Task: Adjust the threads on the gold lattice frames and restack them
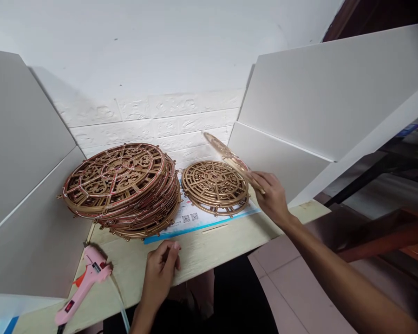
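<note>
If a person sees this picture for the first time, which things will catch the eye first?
The tall, uneven stack of gold openwork discs on the left draws the eye first. To its right, the right hand holds a tilted disc near a lower stack. A pink glue gun lies at the front left.

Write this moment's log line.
right hand: holds tilted disc; left hand: curled, apparently empty; taller stack: left; shorter stack: right; glue gun: on table

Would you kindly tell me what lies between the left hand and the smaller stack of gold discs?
In the head view, a strip of pale tabletop lies nearest the left hand, then the blue-edged printed sheet, up to the smaller stack.
</note>
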A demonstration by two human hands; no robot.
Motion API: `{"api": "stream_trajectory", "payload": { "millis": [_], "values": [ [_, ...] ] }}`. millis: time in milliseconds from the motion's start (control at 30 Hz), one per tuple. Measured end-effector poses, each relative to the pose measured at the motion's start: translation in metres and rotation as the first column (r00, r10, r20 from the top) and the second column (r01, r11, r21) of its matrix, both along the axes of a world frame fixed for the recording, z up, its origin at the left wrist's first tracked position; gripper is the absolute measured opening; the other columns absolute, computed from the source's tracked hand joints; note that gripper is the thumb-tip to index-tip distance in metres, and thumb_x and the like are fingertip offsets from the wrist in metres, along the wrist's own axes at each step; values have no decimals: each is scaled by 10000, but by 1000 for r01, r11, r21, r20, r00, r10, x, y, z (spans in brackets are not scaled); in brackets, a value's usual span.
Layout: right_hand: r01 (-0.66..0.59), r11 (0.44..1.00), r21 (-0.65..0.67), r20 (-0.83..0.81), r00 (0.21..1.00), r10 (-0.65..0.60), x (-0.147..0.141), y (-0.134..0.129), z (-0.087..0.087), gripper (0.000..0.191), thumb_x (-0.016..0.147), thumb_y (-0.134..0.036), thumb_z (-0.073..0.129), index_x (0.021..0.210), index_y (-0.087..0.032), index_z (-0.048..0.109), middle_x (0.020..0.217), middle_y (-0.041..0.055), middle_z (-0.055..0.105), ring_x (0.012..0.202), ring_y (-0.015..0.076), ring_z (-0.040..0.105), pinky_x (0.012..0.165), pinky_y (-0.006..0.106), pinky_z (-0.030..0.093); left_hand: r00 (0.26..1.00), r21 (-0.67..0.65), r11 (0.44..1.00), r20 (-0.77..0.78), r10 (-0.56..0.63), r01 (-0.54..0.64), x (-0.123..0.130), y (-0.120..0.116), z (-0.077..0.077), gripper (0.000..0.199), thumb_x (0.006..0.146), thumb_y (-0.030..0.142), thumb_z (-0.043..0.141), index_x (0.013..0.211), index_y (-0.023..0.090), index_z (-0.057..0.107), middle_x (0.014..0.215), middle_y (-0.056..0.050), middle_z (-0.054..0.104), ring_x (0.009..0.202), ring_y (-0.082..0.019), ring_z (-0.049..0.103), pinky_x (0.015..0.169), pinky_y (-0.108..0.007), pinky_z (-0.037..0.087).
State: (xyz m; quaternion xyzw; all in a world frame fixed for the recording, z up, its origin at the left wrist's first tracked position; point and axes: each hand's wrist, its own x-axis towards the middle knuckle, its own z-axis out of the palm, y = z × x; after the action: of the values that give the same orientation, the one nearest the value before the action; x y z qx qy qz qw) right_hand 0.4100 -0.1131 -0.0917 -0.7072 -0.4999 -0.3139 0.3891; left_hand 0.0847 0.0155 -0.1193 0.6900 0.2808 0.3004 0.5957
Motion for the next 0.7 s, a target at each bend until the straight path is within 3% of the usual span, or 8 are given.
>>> {"api": "stream_trajectory", "payload": {
  "millis": [67, 167, 200, 267, 333, 433, 533, 700],
  "values": [
    [30, 988, 150, -90, 996, -16, -18, -2, 5, 282, 933, -280, 484, 1152, -192, 640, 1031, 120, 678, 889, 238, 642, 781, 409, 526, 999, -1, 999, -4, -42, 42, 8, 5, -10, 293, 841, 465, 591, 886, 181, 651, 537, 33, 568, 443, -107, 454, 453, -215, 350],
    [69, 950, 304, -273, 962, 18, -50, -5, 12, 313, 967, -341, 433, 1147, -185, 636, 977, 96, 692, 713, 183, 660, 629, 333, 549, 996, -11, 996, 5, -94, 94, 16, 10, -19, 338, 817, 433, 633, 1048, 186, 637, 842, -35, 684, 511, -106, 527, 517, -235, 426],
    [75, 905, 418, -481, 863, 151, -60, -5, 14, 301, 935, -386, 502, 1089, -189, 668, 952, 81, 698, 725, 182, 662, 644, 329, 556, 994, -20, 994, 12, -108, 108, 18, 10, -20, 340, 810, 426, 645, 1053, 188, 639, 940, -57, 687, 535, -104, 548, 553, -243, 450],
    [83, 800, 594, -698, 549, 461, -79, -7, 16, 354, 832, -477, 635, 1027, -187, 692, 919, 63, 698, 698, 169, 654, 623, 310, 562, 990, -51, 990, 35, -134, 135, 21, 11, -20, 350, 807, 422, 657, 1064, 186, 634, 997, -74, 682, 569, -106, 572, 588, -248, 472],
    [102, 737, 668, -736, 240, 633, -93, -6, 15, 405, 728, -489, 740, 994, -186, 702, 888, 58, 701, 657, 158, 643, 581, 286, 561, 984, -101, 980, 69, -164, 171, 24, 11, -18, 400, 822, 461, 627, 1108, 181, 609, 939, -77, 689, 554, -113, 576, 504, -228, 444],
    [122, 689, 714, -683, -95, 725, -106, -2, 5, 403, 643, -436, 821, 956, -207, 712, 869, 28, 705, 605, 118, 613, 494, 212, 530, 967, -172, 957, 146, -208, 232, 31, 14, -13, 522, 816, 575, 573, 1153, 177, 568, 954, -116, 697, 522, -140, 593, 380, -213, 374],
    [118, 688, 716, -641, -279, 715, -112, 5, -12, 402, 590, -419, 855, 914, -222, 722, 809, -14, 694, 550, 72, 564, 441, 155, 490, 948, -212, 939, 228, -222, 271, 37, 16, -12, 641, 751, 662, 594, 1184, 192, 543, 1005, -145, 698, 524, -165, 615, 370, -229, 394],
    [102, 710, 697, -638, -363, 679, -116, 14, -40, 392, 553, -442, 867, 852, -230, 727, 748, -39, 670, 536, 58, 530, 420, 147, 451, 931, -225, 934, 303, -202, 276, 40, 10, -18, 793, 618, 718, 686, 1224, 227, 540, 1057, -153, 693, 519, -157, 611, 369, -221, 380]
  ]
}}
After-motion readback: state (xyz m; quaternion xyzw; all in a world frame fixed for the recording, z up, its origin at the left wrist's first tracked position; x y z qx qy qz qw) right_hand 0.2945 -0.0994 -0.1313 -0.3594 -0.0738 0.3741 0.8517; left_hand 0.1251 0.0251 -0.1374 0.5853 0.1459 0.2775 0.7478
